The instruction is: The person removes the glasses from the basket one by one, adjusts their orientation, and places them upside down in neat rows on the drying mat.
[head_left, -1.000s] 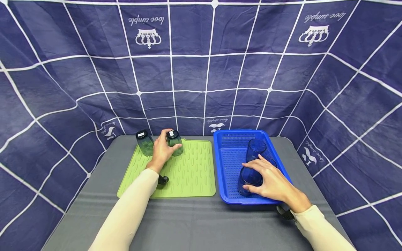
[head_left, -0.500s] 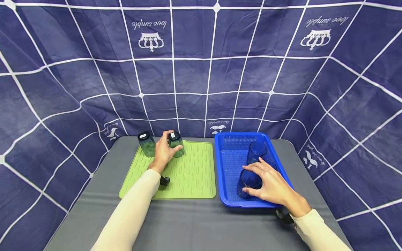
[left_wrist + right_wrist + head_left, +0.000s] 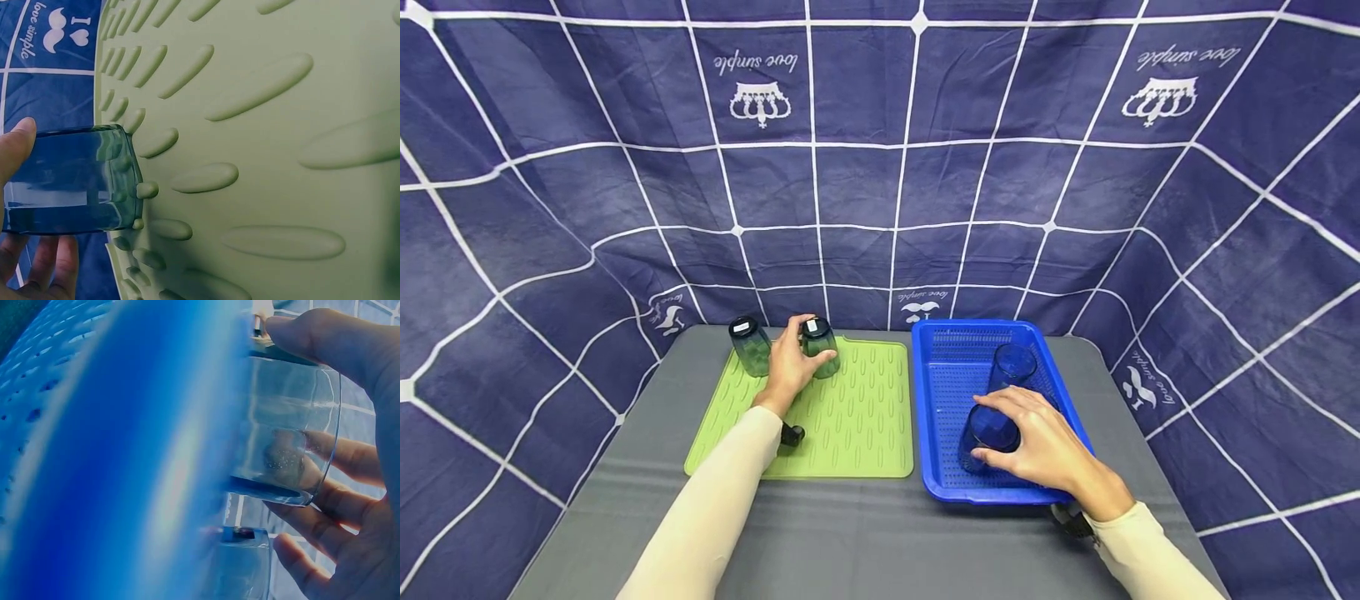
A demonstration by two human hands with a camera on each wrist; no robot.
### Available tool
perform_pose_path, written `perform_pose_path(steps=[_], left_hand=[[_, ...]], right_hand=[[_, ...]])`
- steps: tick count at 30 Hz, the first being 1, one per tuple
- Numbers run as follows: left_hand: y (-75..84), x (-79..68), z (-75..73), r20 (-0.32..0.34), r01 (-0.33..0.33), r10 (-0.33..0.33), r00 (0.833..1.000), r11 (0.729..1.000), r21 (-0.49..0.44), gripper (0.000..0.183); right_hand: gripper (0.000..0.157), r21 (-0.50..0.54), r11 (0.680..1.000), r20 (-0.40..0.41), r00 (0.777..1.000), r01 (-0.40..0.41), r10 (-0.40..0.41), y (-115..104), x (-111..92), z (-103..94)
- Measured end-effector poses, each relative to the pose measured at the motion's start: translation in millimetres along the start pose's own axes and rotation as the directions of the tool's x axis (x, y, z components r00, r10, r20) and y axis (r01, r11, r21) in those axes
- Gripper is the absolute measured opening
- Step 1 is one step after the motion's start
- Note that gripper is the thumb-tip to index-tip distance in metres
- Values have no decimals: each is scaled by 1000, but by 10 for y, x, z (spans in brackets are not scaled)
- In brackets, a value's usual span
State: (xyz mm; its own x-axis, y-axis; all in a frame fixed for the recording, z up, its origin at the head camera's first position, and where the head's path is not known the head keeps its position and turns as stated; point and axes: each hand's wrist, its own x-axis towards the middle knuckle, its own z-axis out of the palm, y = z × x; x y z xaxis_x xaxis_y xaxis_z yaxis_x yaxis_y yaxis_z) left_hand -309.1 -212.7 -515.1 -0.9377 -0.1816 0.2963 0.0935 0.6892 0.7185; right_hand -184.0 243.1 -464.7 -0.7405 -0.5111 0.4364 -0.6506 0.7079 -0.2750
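Observation:
On the green ribbed mat (image 3: 872,417), my left hand (image 3: 790,365) grips a dark-tinted drinking glass (image 3: 825,352), which stands upside down with a white sticker on its base. Thumb and fingers lie on opposite sides of it in the left wrist view. A matching upturned glass (image 3: 749,348) stands just left of that hand. Over the blue basket (image 3: 922,425), my right hand (image 3: 1047,440) holds another glass (image 3: 988,435) near its rim, mouth up, thumb (image 3: 325,337) on one side and fingers on the other. Behind it stands one more glass (image 3: 1013,363), partly covered by the hand.
A grey cloth-covered table (image 3: 850,542) carries the mat on the left and the basket on the right. The basket has raised perforated walls. A blue curtain (image 3: 857,183) with white lines hangs behind and along both sides.
My right hand and the glass it holds have shifted slightly left within the basket. The left hand stays around its glass on the mat. The head view has tilted a little.

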Motion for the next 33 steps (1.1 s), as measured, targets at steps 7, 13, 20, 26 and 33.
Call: perform_pose_path(steps=[7, 13, 20, 26, 33], left_hand=[[-28, 24, -6, -3, -17, 17, 1000, 1000, -4, 89], [-49, -7, 10, 0, -39, 39, 999, 999, -5, 89], [-28, 13, -2, -25, -59, 59, 998, 998, 3, 89], [-12, -2, 15, -8, -46, 46, 999, 999, 1, 90], [-26, -40, 48, -48, -45, 45, 998, 999, 3, 89]], right_hand=[[76, -15, 1000, -1, 1000, -12, 12, -46, 41, 2], [80, -14, 1000, -9, 1000, -27, 27, -107, 47, -57], [82, -22, 999, -35, 999, -35, 34, -173, 121, -125], [81, -27, 998, -65, 997, -49, 47, -193, 183, -141], [80, -37, 997, -74, 996, -61, 58, -233, 257, -160]])
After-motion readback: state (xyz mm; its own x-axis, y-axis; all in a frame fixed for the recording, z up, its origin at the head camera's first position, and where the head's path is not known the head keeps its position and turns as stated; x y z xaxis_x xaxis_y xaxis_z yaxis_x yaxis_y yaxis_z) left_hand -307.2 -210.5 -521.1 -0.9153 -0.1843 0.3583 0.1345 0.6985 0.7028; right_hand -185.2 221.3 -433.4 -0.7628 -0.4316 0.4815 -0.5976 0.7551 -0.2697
